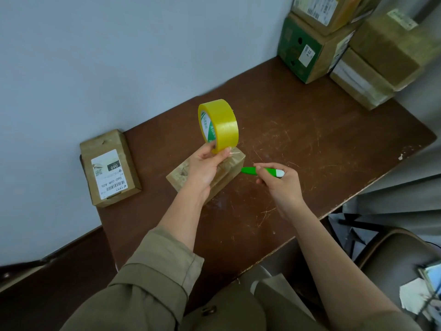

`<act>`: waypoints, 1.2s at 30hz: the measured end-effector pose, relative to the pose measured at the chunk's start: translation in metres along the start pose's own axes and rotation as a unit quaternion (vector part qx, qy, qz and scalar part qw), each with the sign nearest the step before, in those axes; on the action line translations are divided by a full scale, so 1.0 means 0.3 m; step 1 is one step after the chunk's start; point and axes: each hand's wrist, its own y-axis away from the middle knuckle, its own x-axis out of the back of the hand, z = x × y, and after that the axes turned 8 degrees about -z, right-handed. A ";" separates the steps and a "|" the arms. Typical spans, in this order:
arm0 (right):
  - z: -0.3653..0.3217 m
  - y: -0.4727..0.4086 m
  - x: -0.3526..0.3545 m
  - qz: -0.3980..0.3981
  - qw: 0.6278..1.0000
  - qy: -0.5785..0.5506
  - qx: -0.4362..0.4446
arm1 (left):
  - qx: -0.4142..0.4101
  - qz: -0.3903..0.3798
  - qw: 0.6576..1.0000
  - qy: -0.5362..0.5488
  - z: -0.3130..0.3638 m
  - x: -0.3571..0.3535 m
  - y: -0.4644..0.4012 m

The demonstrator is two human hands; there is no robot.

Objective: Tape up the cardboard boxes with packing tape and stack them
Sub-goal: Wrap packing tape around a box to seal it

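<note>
From the head camera, the left hand (202, 168) is gripping a roll of yellow tape (218, 126) by its lower edge, thumb and fingers pinching the rim, and is holding it upright above a small cardboard box (232, 169) that is lying on the brown bench (310, 144). A short clear strip of tape is running from the roll down to the far top edge of that box. The right hand (280, 181) is closing around a green cutter (260, 171) with a white end, its green tip pointing toward the box and sitting just beside the box's right side. A second cardboard box (109, 167) with a white label is lying flat at the left corner of the bench, against the wall and apart from the one being worked on. At the far right corner of the bench a stack of boxes (338, 44) is standing, with a green-sided box at its base and brown ones on top and beside it. Both forearms are reaching in from the bottom, the left sleeve (152, 271) being olive-coloured and pushed up.
</note>
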 end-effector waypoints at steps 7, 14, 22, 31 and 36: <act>-0.005 -0.016 -0.010 -0.005 1.000 0.021 0.013 | 0.012 -0.005 1.000 -0.003 0.003 0.001 0.009; -0.006 -0.033 -0.011 -0.020 0.999 0.038 0.024 | 0.005 -0.007 1.000 0.000 0.003 0.005 0.005; -0.053 -0.118 0.054 0.111 0.991 -0.046 0.061 | 0.002 0.003 0.999 0.043 0.010 0.033 -0.002; 0.105 -0.132 0.032 0.078 0.995 0.052 -0.030 | 0.003 0.022 0.998 0.054 0.015 0.025 -0.004; 0.135 -0.169 0.033 0.023 0.982 0.145 -0.119 | 0.003 0.019 0.999 0.050 0.015 0.041 -0.010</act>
